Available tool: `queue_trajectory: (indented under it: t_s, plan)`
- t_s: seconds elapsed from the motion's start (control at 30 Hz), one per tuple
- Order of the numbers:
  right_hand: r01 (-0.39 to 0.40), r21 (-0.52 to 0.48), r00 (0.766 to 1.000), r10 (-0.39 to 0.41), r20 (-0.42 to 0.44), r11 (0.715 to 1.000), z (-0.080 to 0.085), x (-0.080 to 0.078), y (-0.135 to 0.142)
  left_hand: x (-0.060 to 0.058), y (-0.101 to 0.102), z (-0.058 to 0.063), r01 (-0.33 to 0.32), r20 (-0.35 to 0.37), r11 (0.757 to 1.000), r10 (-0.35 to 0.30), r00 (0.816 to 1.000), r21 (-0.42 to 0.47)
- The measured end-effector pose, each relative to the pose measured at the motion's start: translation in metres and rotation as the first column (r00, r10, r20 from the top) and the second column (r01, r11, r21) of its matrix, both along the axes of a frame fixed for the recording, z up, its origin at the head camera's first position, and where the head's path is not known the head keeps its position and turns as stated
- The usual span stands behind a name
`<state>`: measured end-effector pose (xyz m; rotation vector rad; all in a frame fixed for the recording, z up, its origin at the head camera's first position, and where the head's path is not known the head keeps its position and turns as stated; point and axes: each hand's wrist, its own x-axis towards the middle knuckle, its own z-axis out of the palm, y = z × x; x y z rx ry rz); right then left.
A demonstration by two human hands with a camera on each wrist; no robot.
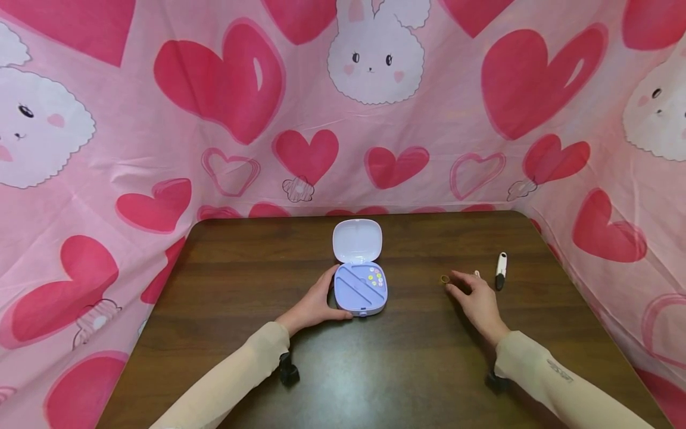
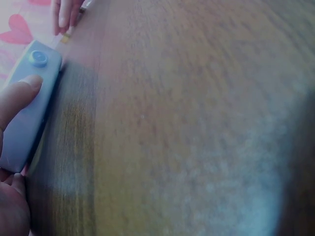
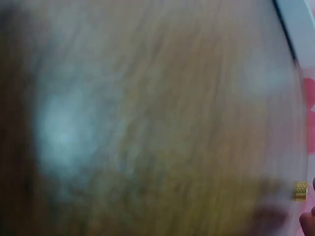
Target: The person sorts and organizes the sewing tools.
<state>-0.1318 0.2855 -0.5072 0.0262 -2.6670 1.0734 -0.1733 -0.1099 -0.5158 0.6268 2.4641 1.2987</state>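
Note:
A small lilac jewelry box (image 1: pixel 360 289) stands on the table with its lid (image 1: pixel 357 240) raised behind it. Its tray has slanted dividers, and several small yellow, white and pink pieces (image 1: pixel 376 277) lie in the right part. My left hand (image 1: pixel 316 301) grips the box at its left front corner, the thumb on the front wall beside the round catch (image 2: pixel 38 58). To the right, a textured gold ring (image 3: pixel 300 191) lies on the table. My right hand (image 1: pixel 476 301) has its thumb and index fingertips just right of the ring, slightly parted with a gap to it.
A slim white and black tool (image 1: pixel 501 271) with a hole at its end lies beyond my right hand. Partly hidden behind that hand is a small white thing (image 1: pixel 476 273). The brown wooden table (image 1: pixel 257 250) meets a pink heart-print cloth (image 1: pixel 311 107) at the back and sides.

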Motion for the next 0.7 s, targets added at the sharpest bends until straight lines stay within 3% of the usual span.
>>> queue_trajectory:
  t_s: [0.13, 0.37, 0.7]
  plan:
    - [-0.005, 0.042, 1.000, 0.007, -0.025, 0.999, -0.0028, -0.0019, 0.0014, 0.0000, -0.0004, -0.0003, 0.003, -0.002, 1.000, -0.003, 1.000, 0.000]
    - [0.001, 0.077, 1.000, -0.001, 0.007, 0.997, -0.0043, -0.0061, -0.0014, 0.0001, -0.0009, 0.0008, 0.000, 0.004, 1.000, 0.000, 1.000, 0.002]
    - [0.018, 0.073, 1.000, -0.016, -0.021, 0.997, -0.0055, -0.0101, -0.0065, -0.0007, -0.0006, 0.0018, 0.004, 0.011, 1.000, -0.004, 1.000, 0.001]
